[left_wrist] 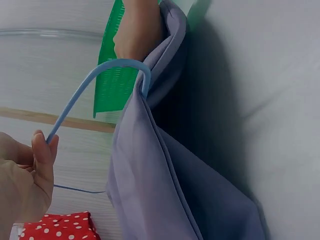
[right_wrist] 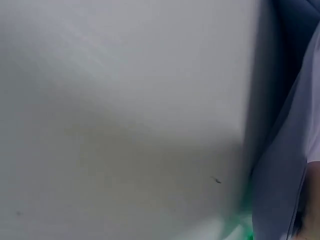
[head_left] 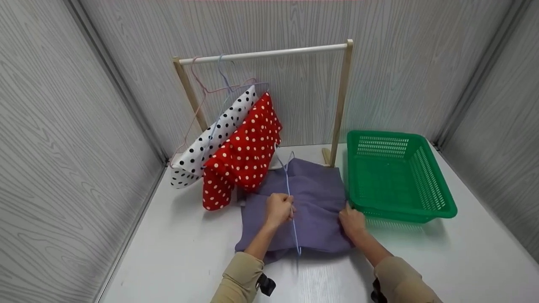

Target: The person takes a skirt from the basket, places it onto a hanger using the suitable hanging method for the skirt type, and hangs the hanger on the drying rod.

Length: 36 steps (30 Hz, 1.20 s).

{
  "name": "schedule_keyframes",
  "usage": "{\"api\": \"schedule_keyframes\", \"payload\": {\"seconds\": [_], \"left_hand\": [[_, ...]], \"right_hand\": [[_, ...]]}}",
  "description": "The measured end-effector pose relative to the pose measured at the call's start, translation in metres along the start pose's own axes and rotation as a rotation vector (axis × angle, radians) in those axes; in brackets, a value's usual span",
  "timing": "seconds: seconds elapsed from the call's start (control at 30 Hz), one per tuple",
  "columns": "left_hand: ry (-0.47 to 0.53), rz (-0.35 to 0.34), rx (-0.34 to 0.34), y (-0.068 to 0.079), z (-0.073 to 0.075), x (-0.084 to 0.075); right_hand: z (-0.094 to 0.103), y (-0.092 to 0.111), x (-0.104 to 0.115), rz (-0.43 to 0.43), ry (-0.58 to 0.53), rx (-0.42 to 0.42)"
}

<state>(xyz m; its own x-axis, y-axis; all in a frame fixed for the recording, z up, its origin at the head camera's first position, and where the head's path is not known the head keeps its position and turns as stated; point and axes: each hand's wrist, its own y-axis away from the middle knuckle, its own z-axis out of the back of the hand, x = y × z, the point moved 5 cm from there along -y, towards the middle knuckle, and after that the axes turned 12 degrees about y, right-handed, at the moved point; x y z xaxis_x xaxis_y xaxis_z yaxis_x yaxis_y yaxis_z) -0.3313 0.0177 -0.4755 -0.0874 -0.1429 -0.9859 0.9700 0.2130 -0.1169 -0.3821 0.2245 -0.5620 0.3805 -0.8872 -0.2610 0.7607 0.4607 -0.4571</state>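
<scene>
A blue wire hanger [head_left: 295, 231] lies along the middle of a purple cloth garment [head_left: 320, 189]. My left hand [head_left: 278, 210] pinches the hanger partway along its length. In the left wrist view, the curved end of the hanger [left_wrist: 95, 75] reaches the garment's folded edge [left_wrist: 145, 170], where its tip goes out of sight behind the fabric. My right hand [head_left: 353, 221] grips the garment's right side, close to the green basket. The right wrist view catches only a bit of the right hand [right_wrist: 313, 200] beside the purple fabric [right_wrist: 280, 200].
Behind stands a clothes rack with a white rail [head_left: 269, 54]. From its left part hang a white cloth with black dots [head_left: 227, 122] and a red cloth with white dots [head_left: 248, 147], on pink and blue hangers. The green basket [head_left: 358, 206] stands on the right of the white table [head_left: 177, 261].
</scene>
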Motion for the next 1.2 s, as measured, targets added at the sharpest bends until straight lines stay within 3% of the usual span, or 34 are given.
{"api": "schedule_keyframes", "payload": {"seconds": [0.17, 0.3, 0.43, 0.57, 0.7, 0.8, 0.93, 1.0, 1.1, 1.2], "left_hand": [[0.001, -0.01, 0.013, -0.004, -0.008, 0.004], [-0.023, -0.009, 0.032, -0.002, -0.016, 0.012], [-0.051, -0.014, 0.061, 0.001, -0.027, 0.019], [-0.08, -0.022, 0.093, 0.003, -0.039, 0.023], [-0.112, -0.037, 0.132, 0.005, -0.048, 0.026], [-0.111, -0.032, 0.155, 0.006, -0.048, 0.029], [-0.096, -0.024, 0.181, 0.01, -0.045, 0.033], [-0.143, -0.048, 0.199, 0.013, -0.038, 0.033], [-0.326, -0.105, 0.25, 0.02, -0.024, 0.03], [-0.621, -0.126, 0.351, 0.028, -0.01, 0.03]], "right_hand": [[-0.002, 0.003, -0.005, -0.017, -0.091, 0.166], [0.02, -0.005, -0.002, -0.027, -0.172, 0.147], [0.048, -0.034, -0.001, -0.091, -0.536, 0.159], [0.06, -0.068, 0.001, -0.183, -0.941, 0.333], [0.061, -0.092, 0.005, -0.248, -1.129, 0.47], [0.06, -0.106, 0.008, -0.283, -1.143, 0.496], [0.053, -0.11, 0.005, -0.321, -1.066, 0.48], [0.05, -0.11, 0.003, -0.325, -1.054, 0.47], [0.047, -0.107, 0.002, -0.352, -1.092, 0.477], [0.041, -0.103, 0.002, -0.408, -1.163, 0.516]]}}
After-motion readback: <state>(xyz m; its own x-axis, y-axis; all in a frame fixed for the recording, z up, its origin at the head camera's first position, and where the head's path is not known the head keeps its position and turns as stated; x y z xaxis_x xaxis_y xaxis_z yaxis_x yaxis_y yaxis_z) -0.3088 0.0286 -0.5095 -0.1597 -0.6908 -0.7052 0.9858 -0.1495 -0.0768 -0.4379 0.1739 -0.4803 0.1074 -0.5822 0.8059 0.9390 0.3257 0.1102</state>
